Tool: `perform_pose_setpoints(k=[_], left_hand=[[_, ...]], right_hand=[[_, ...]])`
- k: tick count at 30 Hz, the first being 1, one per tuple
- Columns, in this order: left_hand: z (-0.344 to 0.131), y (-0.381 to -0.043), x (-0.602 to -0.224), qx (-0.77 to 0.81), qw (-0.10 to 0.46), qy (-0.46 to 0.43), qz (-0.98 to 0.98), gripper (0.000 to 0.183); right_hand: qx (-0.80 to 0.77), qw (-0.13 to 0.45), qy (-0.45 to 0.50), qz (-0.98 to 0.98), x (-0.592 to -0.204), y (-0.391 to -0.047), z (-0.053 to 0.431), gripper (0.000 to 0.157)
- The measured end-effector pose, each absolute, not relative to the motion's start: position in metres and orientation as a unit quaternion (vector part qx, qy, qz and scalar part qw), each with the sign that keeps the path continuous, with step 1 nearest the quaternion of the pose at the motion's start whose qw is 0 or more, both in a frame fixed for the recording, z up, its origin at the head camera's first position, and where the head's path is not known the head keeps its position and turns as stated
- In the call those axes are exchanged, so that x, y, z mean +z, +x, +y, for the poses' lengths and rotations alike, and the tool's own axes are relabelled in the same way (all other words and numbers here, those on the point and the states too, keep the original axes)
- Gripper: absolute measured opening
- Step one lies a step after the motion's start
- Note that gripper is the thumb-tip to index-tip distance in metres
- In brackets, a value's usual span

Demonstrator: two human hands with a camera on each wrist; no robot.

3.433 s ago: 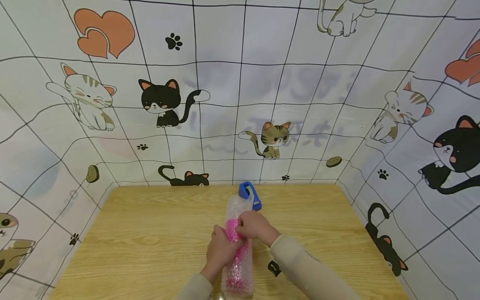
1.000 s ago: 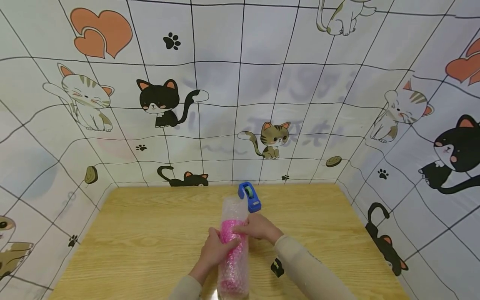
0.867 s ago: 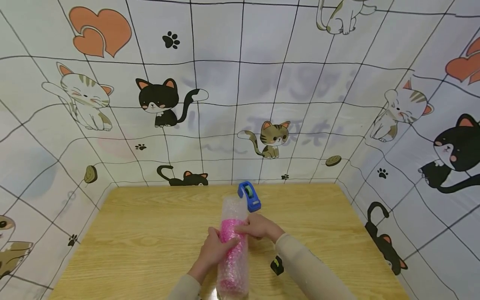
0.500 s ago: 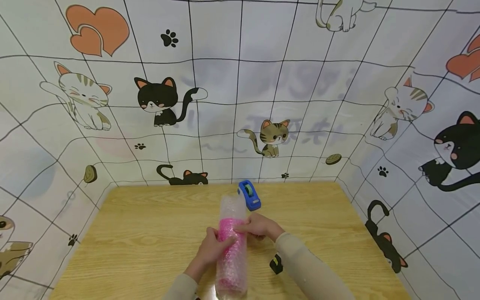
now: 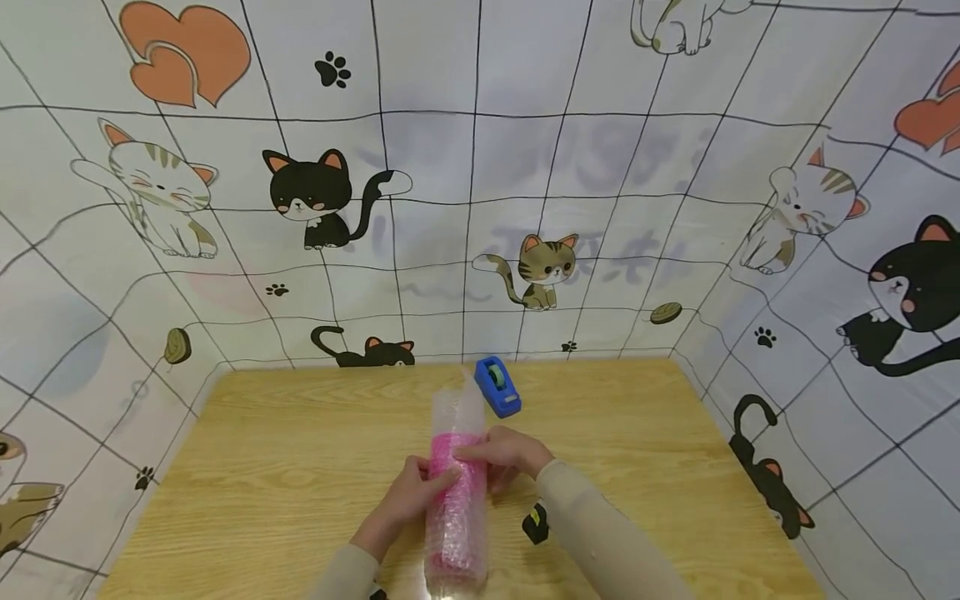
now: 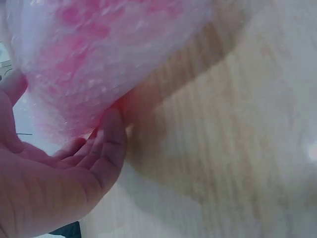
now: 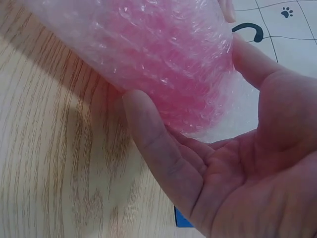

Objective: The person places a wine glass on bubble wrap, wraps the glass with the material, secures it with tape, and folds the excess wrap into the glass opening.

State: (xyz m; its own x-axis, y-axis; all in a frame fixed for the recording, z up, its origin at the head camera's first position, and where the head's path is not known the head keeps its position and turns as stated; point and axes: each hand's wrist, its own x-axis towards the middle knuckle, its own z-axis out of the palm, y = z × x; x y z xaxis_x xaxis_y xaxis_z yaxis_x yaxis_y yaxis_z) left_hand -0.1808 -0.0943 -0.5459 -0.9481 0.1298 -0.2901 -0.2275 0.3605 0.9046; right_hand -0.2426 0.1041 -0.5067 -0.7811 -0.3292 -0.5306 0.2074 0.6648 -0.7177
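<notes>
A long pink roll [image 5: 455, 533] wrapped in clear bubble wrap lies lengthwise on the table. Its far end is only clear wrap, with a loose corner standing up. My left hand [image 5: 408, 497] grips the roll's left side, thumb on top. From the right, my right hand [image 5: 510, 450] holds it a little farther up, its thumb also across the top. In the left wrist view, the curled fingers [image 6: 111, 144] of that hand reach under the bubble wrap. The right wrist view shows the right hand [image 7: 242, 168] cupped round the wrapped roll. What is inside the wrap cannot be made out.
A blue tape dispenser [image 5: 498, 388] stands just beyond the roll, to its right. A small black object with a yellow-green mark [image 5: 536, 523] lies beside the right sleeve. The wooden table [image 5: 300, 467] meets a cat-patterned cloth [image 5: 435, 167] at its back and sides.
The right hand's curled fingers have come off the top and now hold the right side. Both hands have shifted the roll leftward, so it no longer overlaps the tape dispenser.
</notes>
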Motion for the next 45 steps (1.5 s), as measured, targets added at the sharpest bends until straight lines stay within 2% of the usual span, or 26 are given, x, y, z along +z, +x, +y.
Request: perform_pose_setpoints(k=[6,11,20,38,45], left_hand=[[-0.105,-0.184,-0.54,0.577,0.184,-0.03,0.795,0.058],[-0.11,-0.186,-0.538,0.57,0.199,-0.045,0.796,0.064],[-0.105,-0.193,-0.542,0.567,0.196,-0.06,0.798,0.074],[-0.094,-0.197,-0.541,0.523,0.164,-0.059,0.834,0.071],[-0.09,-0.195,-0.543,0.532,0.176,-0.043,0.827,0.07]], right_hand=[[-0.412,0.341,-0.042,0.844,-0.507,-0.246,0.101,0.054],[-0.409,0.344,-0.041,0.844,-0.506,-0.246,0.099,0.056],[-0.407,0.345,-0.042,0.845,-0.505,-0.245,0.098,0.056],[-0.395,0.334,-0.035,0.855,-0.506,-0.246,0.104,0.047],[-0.396,0.321,-0.056,0.859,-0.508,-0.245,0.11,0.043]])
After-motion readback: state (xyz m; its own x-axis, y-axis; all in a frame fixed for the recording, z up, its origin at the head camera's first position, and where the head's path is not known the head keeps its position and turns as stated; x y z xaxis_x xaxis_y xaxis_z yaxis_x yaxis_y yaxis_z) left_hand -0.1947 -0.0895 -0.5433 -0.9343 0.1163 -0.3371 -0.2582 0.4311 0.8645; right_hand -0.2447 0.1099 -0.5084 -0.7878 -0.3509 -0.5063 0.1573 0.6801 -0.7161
